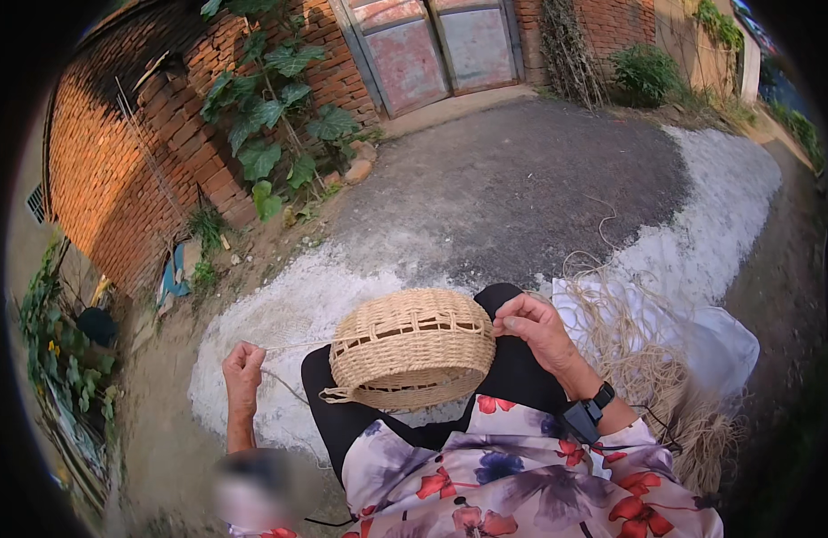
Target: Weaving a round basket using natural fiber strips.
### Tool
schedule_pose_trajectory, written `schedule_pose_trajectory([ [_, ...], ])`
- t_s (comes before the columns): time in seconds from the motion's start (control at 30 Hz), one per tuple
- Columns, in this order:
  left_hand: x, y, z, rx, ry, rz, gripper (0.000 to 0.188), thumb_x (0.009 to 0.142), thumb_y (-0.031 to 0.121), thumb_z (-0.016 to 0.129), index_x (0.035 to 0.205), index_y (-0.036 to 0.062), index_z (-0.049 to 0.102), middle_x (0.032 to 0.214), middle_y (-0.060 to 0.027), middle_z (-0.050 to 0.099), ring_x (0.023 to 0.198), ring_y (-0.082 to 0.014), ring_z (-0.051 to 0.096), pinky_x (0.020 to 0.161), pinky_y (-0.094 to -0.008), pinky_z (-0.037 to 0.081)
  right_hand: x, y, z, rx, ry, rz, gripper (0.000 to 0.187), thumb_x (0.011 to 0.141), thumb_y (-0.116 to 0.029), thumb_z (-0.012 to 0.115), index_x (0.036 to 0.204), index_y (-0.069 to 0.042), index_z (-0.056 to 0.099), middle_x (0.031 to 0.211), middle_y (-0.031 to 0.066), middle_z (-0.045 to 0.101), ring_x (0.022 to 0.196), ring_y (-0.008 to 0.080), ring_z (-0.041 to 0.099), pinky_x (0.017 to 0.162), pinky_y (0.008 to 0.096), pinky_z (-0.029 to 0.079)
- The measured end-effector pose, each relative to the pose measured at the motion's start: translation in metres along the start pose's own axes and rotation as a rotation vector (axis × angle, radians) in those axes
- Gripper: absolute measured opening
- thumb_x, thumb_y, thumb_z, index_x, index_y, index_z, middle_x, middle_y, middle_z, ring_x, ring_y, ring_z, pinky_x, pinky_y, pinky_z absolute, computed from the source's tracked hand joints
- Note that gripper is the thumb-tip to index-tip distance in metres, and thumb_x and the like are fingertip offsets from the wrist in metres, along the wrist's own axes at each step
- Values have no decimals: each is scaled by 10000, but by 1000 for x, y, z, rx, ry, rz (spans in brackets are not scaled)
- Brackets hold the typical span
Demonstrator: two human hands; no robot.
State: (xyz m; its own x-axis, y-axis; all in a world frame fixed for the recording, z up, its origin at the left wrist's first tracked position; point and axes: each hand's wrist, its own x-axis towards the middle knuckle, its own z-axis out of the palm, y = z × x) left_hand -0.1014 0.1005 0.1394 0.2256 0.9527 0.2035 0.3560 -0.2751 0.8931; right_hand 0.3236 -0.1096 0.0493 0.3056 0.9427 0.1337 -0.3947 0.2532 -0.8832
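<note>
A woven straw-coloured basket (414, 345) rests tipped on its side on my lap, its open mouth facing me. A band of open gaps runs round its wall, and a small loop of cord sticks out at its lower left. Out to the left, my left hand (243, 366) is closed on a thin cord (293, 345) stretched straight to the basket's left side. The cord's loose end hangs below that hand. At the basket's right edge my right hand (537, 334) has thumb and fingers pinched together; what they grip there is too small to make out.
A tangled heap of straw-coloured cord (642, 359) lies on a white sack (723, 341) to my right. Ahead, grey paving (521, 179) reaches a double door (432, 54). Leafy plants (270, 112) climb a brick wall (118, 179) at the left.
</note>
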Motion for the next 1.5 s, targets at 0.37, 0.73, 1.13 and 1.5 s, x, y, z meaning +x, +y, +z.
schedule_pose_trajectory([
  [0.37,-91,26,50,-208,-306,-161,221,841,131,665,1018,0,647,893,-99,669,640,-112,594,519,-248,504,12,14,19,-415,-12,-137,96,923,-45,549,977,-10,621,907,20,607,835,97,577,766,257,468],
  [0.73,-98,-50,128,-1335,-665,-540,363,960,308,578,1215,49,577,1063,-121,653,904,-188,628,791,-351,520,15,20,27,-776,-22,-286,113,844,45,534,928,-4,593,856,96,555,762,209,574,676,303,448],
  [1.13,-95,-64,171,-1679,-392,-472,260,944,324,597,1106,127,646,1110,-89,672,1062,-243,627,904,-426,504,43,3,71,-1022,-161,-517,107,847,30,529,934,-6,579,843,124,531,804,282,560,707,360,455],
  [1.5,-89,-68,180,-1716,-385,-456,277,971,310,566,1133,95,628,1051,-78,702,1003,-228,666,885,-422,525,39,15,73,-1149,-95,-480,201,749,23,541,939,-44,536,855,136,509,817,332,548,699,414,462],
])
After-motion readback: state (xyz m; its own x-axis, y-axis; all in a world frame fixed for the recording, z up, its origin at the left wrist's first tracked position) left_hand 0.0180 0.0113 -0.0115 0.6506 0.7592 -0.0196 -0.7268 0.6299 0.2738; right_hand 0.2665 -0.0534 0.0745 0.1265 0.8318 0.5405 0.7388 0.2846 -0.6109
